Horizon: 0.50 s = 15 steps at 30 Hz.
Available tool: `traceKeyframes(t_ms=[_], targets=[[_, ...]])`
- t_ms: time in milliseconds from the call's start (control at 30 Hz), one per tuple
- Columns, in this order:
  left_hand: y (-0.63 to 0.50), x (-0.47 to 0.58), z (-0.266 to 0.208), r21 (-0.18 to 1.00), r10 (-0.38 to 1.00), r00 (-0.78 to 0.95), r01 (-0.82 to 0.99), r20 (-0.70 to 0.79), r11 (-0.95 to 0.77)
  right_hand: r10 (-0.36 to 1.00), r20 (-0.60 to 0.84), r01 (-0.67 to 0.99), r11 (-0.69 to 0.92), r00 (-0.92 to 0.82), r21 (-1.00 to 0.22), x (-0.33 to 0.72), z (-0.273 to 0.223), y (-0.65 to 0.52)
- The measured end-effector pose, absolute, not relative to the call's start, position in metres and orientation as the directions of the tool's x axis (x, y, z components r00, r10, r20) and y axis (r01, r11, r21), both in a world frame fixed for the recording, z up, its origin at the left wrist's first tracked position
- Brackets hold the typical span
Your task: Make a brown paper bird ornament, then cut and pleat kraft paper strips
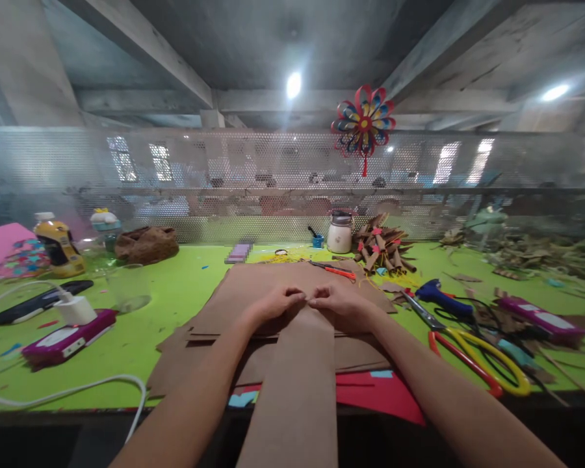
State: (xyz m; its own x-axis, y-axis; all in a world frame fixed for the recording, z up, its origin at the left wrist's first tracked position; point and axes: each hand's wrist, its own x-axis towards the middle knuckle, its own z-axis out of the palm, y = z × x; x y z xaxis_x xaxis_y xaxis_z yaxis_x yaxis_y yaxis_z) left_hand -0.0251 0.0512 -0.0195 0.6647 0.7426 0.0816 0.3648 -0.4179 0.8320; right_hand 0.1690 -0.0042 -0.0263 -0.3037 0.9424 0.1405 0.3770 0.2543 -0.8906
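Observation:
A long brown paper strip (305,390) runs from the bottom of the view to the middle of the table. My left hand (279,304) pinches its far end near the left corner, and my right hand (344,305) pinches the same end at the right. The fingertips of both hands nearly meet there. Beneath the strip lies a stack of larger brown paper sheets (248,279). Red paper (383,393) with light blue scraps shows under the stack's near edge. A small orange-handled tool (338,270) rests on the stack just beyond my right hand.
Large scissors (468,344) and a blue glue gun (446,299) lie to the right, near a purple power strip (541,318). Another power strip (71,338), a phone (34,304) and a clear cup (129,289) are at left. Behind stand a jar (340,234) and rolled brown pieces (383,247).

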Motion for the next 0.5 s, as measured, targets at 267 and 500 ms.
traceKeyframes(t_ms=[267, 500], targets=[[0.063, -0.025, -0.034, 0.696, 0.722, 0.668, 0.432, 0.18, -0.573, 0.906, 0.232, 0.635, 0.415, -0.354, -0.652, 0.168, -0.017, -0.006], [0.071, -0.027, -0.041, 0.611, 0.752, 0.64, 0.534, 0.16, -0.584, 0.901, 0.254, 0.792, 0.432, -0.352, -0.431, 0.165, -0.015, -0.01]])
